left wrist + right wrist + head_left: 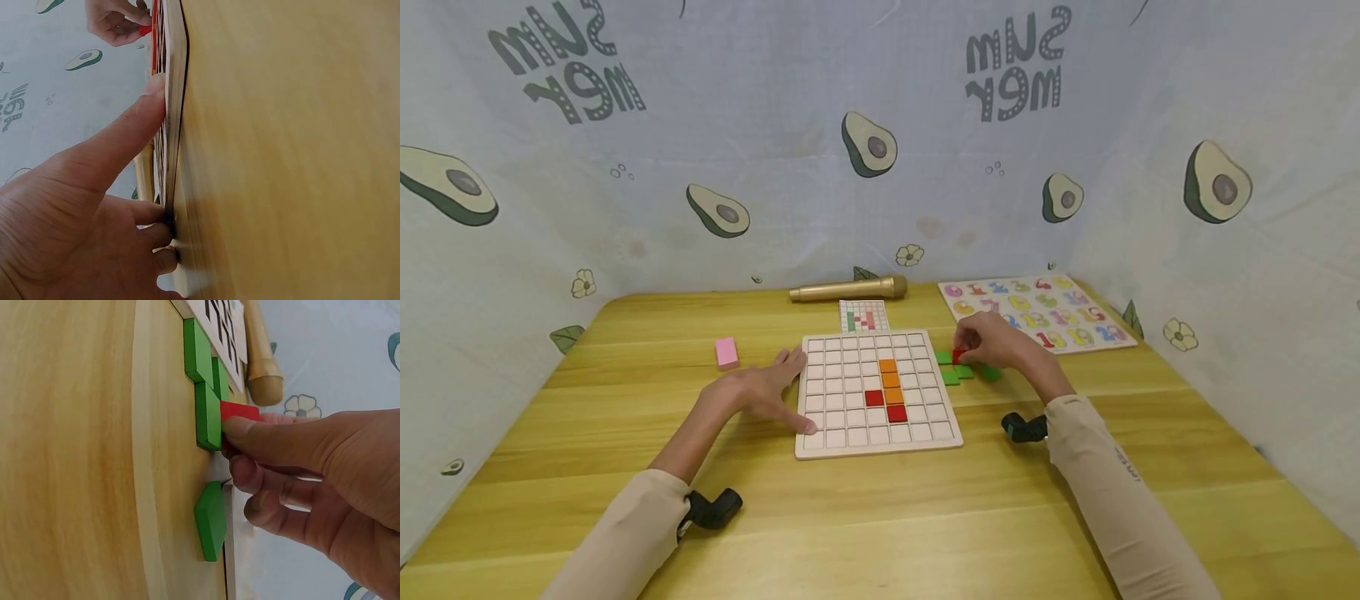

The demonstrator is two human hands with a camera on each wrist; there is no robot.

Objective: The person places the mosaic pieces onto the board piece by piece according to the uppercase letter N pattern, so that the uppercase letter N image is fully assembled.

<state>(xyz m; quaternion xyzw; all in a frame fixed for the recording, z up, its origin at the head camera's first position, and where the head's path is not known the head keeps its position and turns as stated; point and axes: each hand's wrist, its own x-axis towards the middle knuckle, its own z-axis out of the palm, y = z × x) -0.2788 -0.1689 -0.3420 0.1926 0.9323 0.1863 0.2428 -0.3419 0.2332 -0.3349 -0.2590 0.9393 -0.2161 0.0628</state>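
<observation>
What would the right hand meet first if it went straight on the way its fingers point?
The right hand would most likely meet the nearest green tile, just beyond the red tile it pinches; whether the tiles already touch is unclear.

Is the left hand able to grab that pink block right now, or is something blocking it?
Probably yes: the pink block lies near the left hand, and the head view shows nothing between them. The hand would just have to leave the grid board it touches.
</observation>
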